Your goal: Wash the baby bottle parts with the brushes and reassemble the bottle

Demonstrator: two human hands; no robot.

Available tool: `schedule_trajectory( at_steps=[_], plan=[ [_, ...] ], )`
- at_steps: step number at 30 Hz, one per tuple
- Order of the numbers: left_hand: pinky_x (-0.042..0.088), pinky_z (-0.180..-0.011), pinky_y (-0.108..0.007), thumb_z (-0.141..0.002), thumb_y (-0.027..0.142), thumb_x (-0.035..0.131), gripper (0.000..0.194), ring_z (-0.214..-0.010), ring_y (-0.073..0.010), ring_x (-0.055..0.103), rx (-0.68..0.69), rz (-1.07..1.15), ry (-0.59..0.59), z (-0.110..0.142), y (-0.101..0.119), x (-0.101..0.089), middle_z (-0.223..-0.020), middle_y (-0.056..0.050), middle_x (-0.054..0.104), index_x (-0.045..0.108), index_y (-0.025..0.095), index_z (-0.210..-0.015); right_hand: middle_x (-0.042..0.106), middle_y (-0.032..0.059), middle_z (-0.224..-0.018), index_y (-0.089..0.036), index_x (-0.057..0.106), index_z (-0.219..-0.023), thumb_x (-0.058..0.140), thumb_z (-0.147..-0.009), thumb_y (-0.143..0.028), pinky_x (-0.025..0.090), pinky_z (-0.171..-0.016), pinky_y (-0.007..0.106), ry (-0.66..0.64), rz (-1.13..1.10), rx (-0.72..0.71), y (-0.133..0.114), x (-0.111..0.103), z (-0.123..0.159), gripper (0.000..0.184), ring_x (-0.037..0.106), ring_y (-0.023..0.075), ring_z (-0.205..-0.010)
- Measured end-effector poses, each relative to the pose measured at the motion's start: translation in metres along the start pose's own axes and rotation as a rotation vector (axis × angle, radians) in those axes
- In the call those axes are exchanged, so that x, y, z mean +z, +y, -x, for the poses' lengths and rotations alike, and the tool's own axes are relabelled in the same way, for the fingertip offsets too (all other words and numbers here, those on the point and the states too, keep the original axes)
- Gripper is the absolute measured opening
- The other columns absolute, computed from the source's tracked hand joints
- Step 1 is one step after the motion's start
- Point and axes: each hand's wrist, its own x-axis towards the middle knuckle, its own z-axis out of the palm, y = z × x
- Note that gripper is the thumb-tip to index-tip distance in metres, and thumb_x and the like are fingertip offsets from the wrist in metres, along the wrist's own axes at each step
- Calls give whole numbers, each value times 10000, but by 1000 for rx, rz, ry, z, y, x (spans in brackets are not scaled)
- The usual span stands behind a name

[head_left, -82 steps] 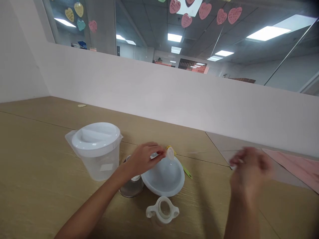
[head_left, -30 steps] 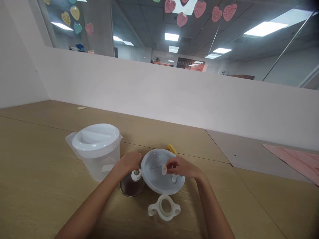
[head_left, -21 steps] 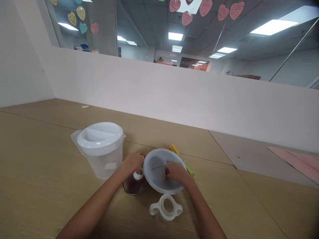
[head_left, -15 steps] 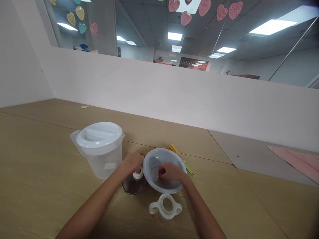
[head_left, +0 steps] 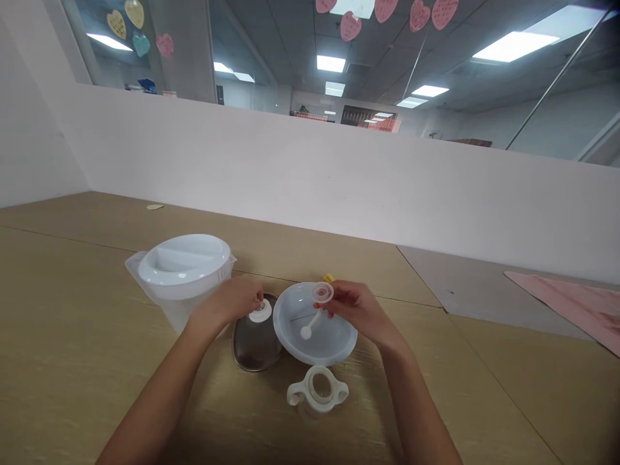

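My left hand (head_left: 245, 298) is closed, its fingertips pinching the far edge of a small white round cap (head_left: 260, 313) above a metal tray (head_left: 256, 349). In my right hand (head_left: 356, 307) is a clear silicone straw nipple (head_left: 322, 292), gripped by its round top over the white bowl (head_left: 314, 360). Its thin straw hangs down to a weighted end (head_left: 306, 332) inside the bowl. A two-handled baby bottle (head_left: 317, 392) stands upright on the near side of the bowl, touched by neither hand.
A lidded translucent pitcher (head_left: 186, 268) stands left of the tray. Behind the bowl, the yellow tip of a brush (head_left: 328, 278) shows. A pink cloth (head_left: 566, 303) lies at the far right, and a white wall (head_left: 290, 174) bounds the table behind.
My right hand has risen out of the bowl, bringing up the straw nipple. My left hand has shifted slightly away from me with the white cap. The view has also shifted a little.
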Motion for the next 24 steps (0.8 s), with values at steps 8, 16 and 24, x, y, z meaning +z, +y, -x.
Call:
schedule_trajectory(
  at_steps=[8, 16, 24],
  plan=[
    [308, -541, -234, -828, 316, 451, 283, -577, -137, 543, 167, 3, 73, 9, 12, -10, -636, -20, 625, 604, 179, -634, 654, 13, -778, -181, 678, -804, 635, -771, -280, 461, -629, 224, -142, 104, -1, -33, -9, 35, 113, 584, 129, -706],
    [355, -596, -228, -848, 377, 449, 285, -654, -147, 577, 252, 43, 143, 16, 20, -14, -712, -21, 659, 674, 206, -809, 654, -5, -735, -198, 682, -786, 641, -746, -329, 454, -618, 232, -279, 170, 26, -27, 0, 28, 143, 579, 137, -696],
    [363, -632, -243, -875, 365, 420, 299, -758, -168, 586, 239, 1, 200, 23, 27, -19, -842, -22, 682, 679, 231, -942, 647, -8, -741, -195, 685, -795, 639, -752, -310, 449, -622, 221, -294, 200, 12, -30, -4, 33, 131, 570, 132, -696]
  ],
)
